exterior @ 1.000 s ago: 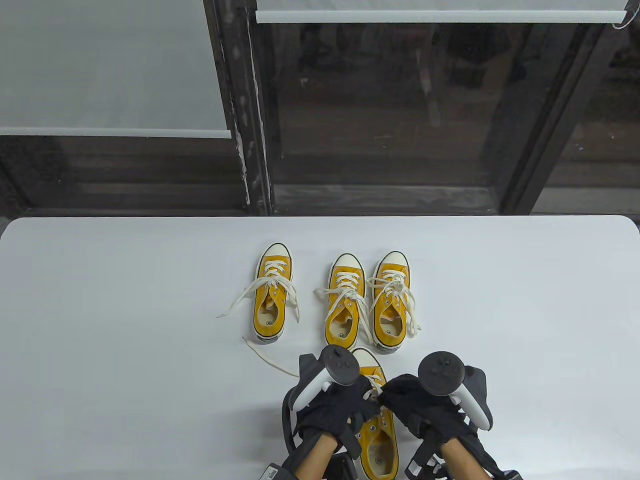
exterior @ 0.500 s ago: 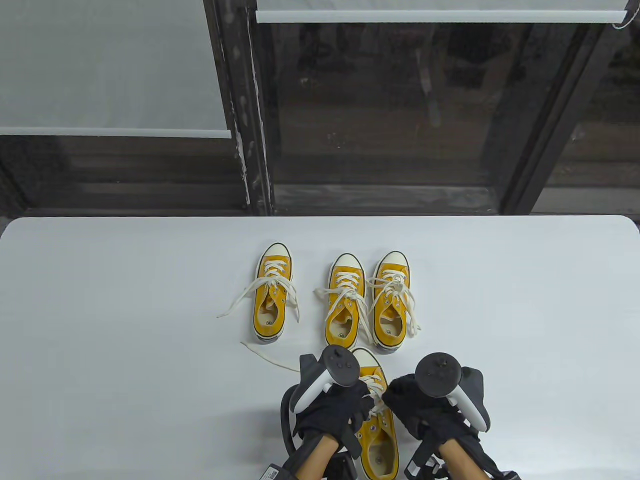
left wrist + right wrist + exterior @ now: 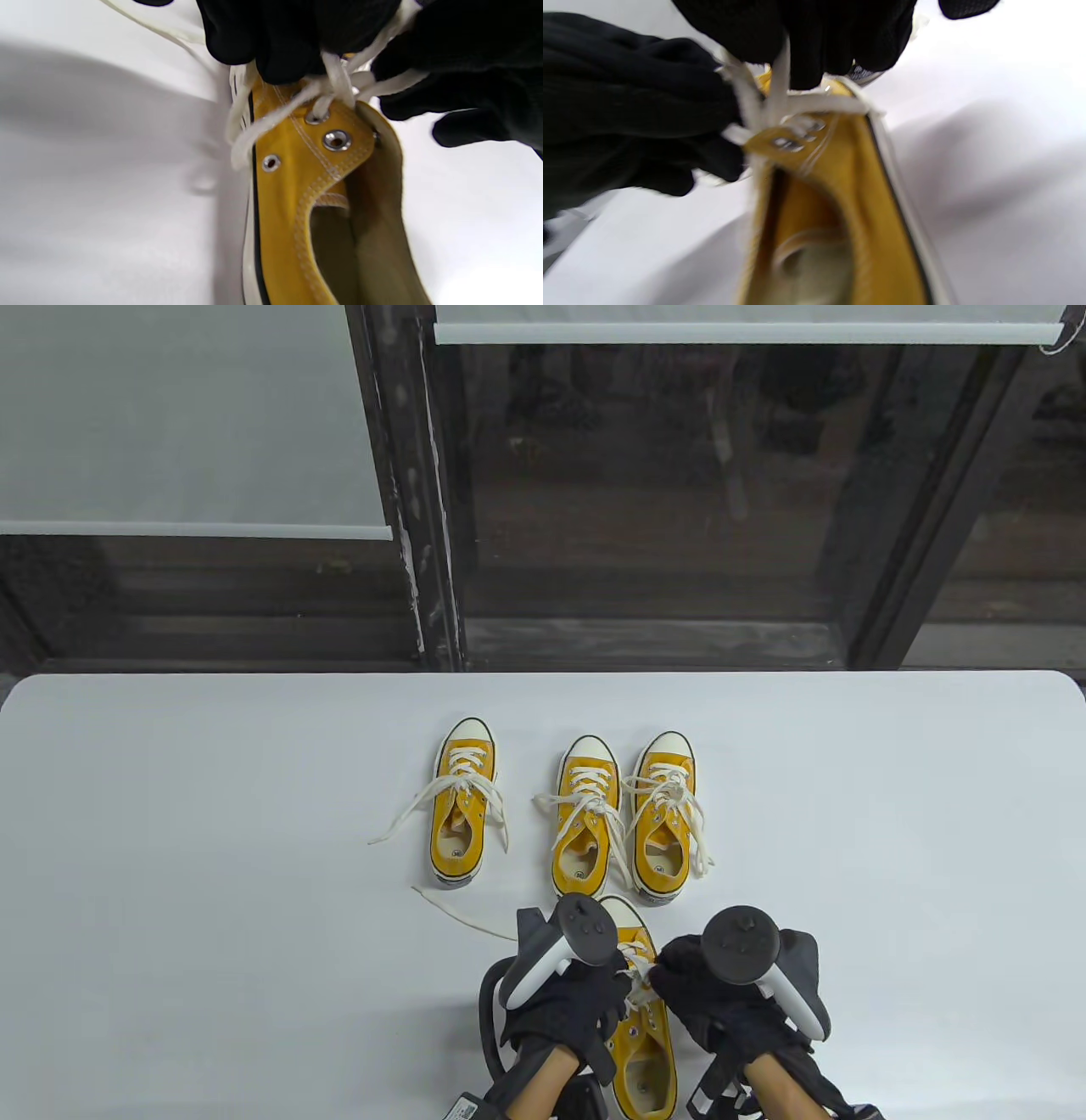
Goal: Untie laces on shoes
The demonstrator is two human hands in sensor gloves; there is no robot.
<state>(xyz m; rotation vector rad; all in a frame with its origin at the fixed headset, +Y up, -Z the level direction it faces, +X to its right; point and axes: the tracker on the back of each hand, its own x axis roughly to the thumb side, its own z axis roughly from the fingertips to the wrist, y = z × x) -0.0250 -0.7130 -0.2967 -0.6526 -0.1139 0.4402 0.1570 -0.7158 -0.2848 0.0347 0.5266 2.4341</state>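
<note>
Left tracker (image 3: 585,929) shifted right; shoe (image 3: 642,1052) toe-away, lengthwise.

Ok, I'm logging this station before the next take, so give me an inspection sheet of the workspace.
Surface: white table, matte, no marks visible.
Job's things: four yellow sneakers; the near shoe is being worked on, its laces gathered at the top eyelets. The far-left shoe has loose lace ends trailing on the table; the middle shoe and right shoe still show looped laces.
Clutter: nothing seen.
Grippers: left hand and right hand both pinch the near shoe's laces.
Cables: black cable loops beside the left wrist.
Surroundings: dark window frames with white roller blinds.
</note>
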